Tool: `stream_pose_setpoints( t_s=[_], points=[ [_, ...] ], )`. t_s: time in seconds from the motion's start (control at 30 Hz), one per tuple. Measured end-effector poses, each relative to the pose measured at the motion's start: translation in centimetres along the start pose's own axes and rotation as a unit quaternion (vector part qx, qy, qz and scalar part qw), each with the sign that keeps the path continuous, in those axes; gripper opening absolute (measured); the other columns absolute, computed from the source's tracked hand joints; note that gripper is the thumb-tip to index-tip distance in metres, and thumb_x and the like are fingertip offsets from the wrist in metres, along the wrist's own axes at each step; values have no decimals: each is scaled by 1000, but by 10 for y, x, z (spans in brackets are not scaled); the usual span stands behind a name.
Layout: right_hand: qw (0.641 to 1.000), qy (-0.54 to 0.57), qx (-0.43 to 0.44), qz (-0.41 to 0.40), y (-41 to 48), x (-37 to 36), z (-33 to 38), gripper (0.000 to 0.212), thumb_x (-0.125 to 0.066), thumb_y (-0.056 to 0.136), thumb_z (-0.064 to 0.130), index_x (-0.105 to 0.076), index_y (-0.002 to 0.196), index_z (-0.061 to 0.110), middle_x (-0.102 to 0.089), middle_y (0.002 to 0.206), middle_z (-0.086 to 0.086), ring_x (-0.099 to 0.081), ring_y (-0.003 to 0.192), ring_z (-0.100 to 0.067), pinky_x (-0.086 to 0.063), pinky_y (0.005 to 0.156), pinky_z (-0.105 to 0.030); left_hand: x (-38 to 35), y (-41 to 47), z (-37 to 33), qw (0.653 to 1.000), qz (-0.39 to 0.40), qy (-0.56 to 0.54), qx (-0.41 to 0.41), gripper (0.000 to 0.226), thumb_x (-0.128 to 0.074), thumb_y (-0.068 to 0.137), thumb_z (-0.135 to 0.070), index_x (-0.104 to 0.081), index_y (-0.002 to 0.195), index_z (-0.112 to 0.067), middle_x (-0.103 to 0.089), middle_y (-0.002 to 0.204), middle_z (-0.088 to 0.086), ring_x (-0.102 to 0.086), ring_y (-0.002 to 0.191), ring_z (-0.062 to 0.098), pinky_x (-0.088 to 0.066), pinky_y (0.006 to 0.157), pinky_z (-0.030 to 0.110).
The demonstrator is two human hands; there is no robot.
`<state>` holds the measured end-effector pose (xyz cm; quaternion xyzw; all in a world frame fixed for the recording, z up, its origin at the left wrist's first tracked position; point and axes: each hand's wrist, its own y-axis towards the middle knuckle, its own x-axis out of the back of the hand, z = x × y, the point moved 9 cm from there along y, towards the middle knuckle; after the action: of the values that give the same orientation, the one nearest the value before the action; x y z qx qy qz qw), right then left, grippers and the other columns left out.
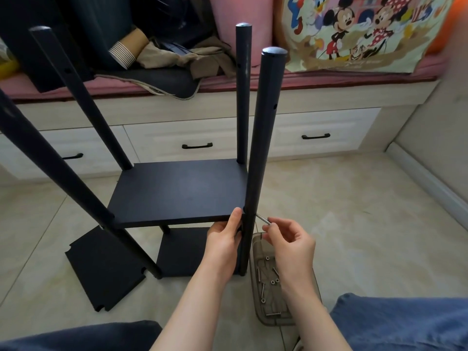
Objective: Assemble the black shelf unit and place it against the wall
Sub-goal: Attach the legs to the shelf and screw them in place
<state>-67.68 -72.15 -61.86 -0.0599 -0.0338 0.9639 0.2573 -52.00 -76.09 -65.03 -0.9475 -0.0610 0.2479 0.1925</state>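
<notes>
The black shelf unit stands on the tiled floor with several upright black poles. Its middle shelf board [177, 191] sits between them, above a lower board [187, 252]. My left hand [224, 234] grips the front right corner of the middle board where it meets the near right pole [263, 138]. My right hand [288, 239] pinches a thin metal tool or screw [263, 219] whose tip meets that pole at shelf height. A spare black board [101, 269] lies flat on the floor at the left.
A clear plastic tray [271, 282] with several screws lies on the floor under my right hand. White drawers [197, 140] under a pink-cushioned bench with clothes and a cartoon-print bag run along the back. A wall baseboard [425, 178] rises on the right. My knees fill the bottom edge.
</notes>
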Motion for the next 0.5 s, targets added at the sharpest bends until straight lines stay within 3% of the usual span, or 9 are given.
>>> stream_pose_setpoints(
  t_s=[0.2, 0.5],
  points=[
    [999, 9, -3, 31, 0, -5, -4, 12, -68, 90, 9, -74, 90, 20, -76, 82, -2, -74, 79, -19, -58, 71, -24, 0, 0, 1, 1000, 1, -8, 11, 46, -72, 79, -42, -69, 106, -5, -77, 102, 12, -75, 93, 21, -56, 66, 17],
    [995, 22, -15, 93, 4, -23, -1, 14, -70, 90, 7, -74, 96, 18, -78, 88, 1, -75, 82, -16, -58, 73, -21, -4, -3, -1, 1000, 14, -22, 12, 28, -64, 94, -27, -68, 106, -2, -79, 92, 6, -76, 84, 15, -56, 64, 16]
  ],
)
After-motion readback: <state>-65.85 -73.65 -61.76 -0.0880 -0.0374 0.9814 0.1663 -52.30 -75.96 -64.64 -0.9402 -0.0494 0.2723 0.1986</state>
